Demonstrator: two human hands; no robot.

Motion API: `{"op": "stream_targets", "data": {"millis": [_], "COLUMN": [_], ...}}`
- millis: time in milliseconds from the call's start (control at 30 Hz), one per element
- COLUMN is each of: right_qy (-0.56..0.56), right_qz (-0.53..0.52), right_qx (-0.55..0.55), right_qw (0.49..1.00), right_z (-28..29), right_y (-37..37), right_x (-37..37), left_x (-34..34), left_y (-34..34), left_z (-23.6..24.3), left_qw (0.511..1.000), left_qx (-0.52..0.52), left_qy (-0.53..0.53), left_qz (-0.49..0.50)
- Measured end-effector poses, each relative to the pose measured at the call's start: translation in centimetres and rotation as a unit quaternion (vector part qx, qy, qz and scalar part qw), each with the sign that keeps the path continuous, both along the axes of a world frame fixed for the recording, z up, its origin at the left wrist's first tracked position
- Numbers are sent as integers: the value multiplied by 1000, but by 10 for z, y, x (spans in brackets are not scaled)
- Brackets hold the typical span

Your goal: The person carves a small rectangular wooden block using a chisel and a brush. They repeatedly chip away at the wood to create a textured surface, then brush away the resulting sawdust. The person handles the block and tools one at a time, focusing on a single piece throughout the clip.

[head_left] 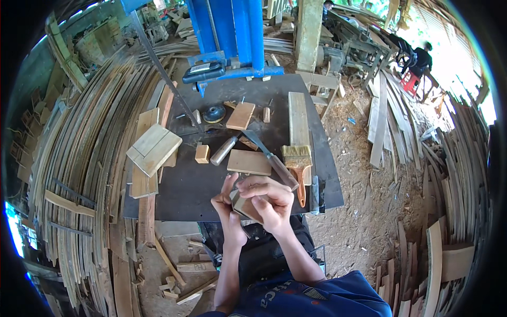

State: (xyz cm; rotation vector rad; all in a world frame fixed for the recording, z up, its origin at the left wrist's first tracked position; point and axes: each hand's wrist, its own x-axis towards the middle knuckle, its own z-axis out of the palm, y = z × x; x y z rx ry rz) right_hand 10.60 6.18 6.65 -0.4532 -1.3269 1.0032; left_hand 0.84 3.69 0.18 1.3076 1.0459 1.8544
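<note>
My left hand [231,216] and my right hand [270,205] are raised together at the table's near edge. Between them is a small pale wooden block [248,209], gripped from both sides and partly hidden by the fingers. Just beyond lies a flat rectangular wooden block [249,162]. A knife-like tool with a wooden handle [282,172] rests beside that block, its blade pointing away from me. To the right of it is a wide paintbrush [297,168] with pale bristles. Another wooden tool handle [224,151] lies to the left, next to a small wood cube [202,154].
The dark tabletop [185,185] also carries a round black disc [214,113], a wood block [241,116], a plank [298,119] and stacked boards [154,149]. A blue machine [227,31] stands at the far edge. Long wood strips [90,127] crowd the left. Two people are far off.
</note>
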Motion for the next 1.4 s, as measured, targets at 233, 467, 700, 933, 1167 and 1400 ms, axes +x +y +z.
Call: {"op": "stream_targets", "data": {"millis": [233,467,700,933,1167,1400], "right_qy": [-31,58,22,54,157,151], "right_qz": [22,63,84,115,211,227], "right_qx": [92,30,95,33,17,11], "right_qw": [995,996,992,991,965,962], "right_z": [-3,-16,-5,-23,-46,-47], "right_y": [14,7,11,27,42,42], "right_x": [17,25,10,30,67,68], "left_x": [1,-43,-71,-64,-70,-69], "left_y": [0,37,57,43,51,45], "left_z": [60,-42,-88,-88,-99,-93], "left_qw": [978,946,921,972,964,968], "left_qx": [-56,-199,-228,-159,-98,-126], "left_qy": [141,87,-21,-59,-185,-126], "left_qz": [-146,-242,-314,-160,-164,-176]}}
